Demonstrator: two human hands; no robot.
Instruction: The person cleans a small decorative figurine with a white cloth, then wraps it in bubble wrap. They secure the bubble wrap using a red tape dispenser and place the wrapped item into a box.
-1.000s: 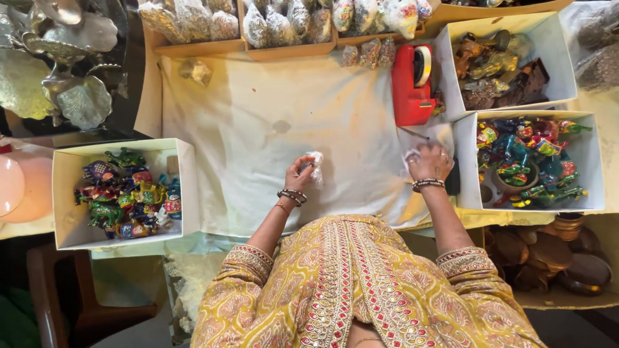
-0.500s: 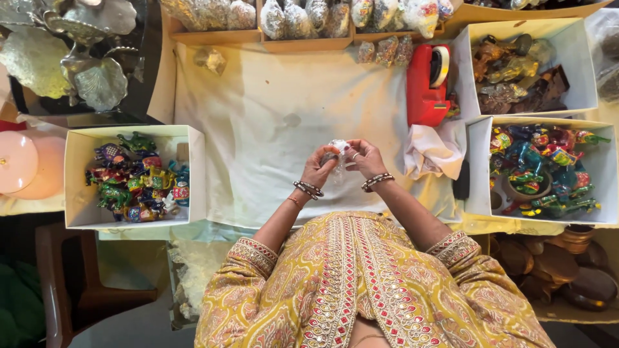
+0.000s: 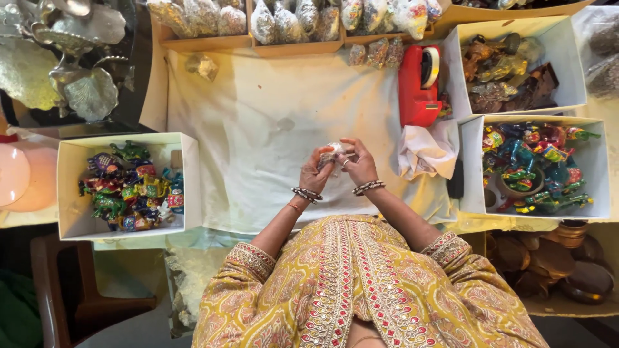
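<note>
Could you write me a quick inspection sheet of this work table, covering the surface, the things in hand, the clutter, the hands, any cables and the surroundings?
Surface: cream cloth, creased, faintly stained.
Things in hand: small white wrapped item, held between both hands.
Clutter: red tape dispenser; crumpled white paper; left box of painted figurines; right box of painted figurines; box of brownish figurines.
Hands: left hand and right hand, bangled, together over the cloth.
Cables: nothing seen.
Surroundings: silver leaf-shaped trays; wrapped packets along the far edge.

Bare cream cloth [image 3: 258, 129] mid-worktop gives free room; figurine boxes [image 3: 74, 187] [image 3: 474, 167] flank L/R, red tape dispenser [image 3: 419, 87] blocks far-R.
</note>
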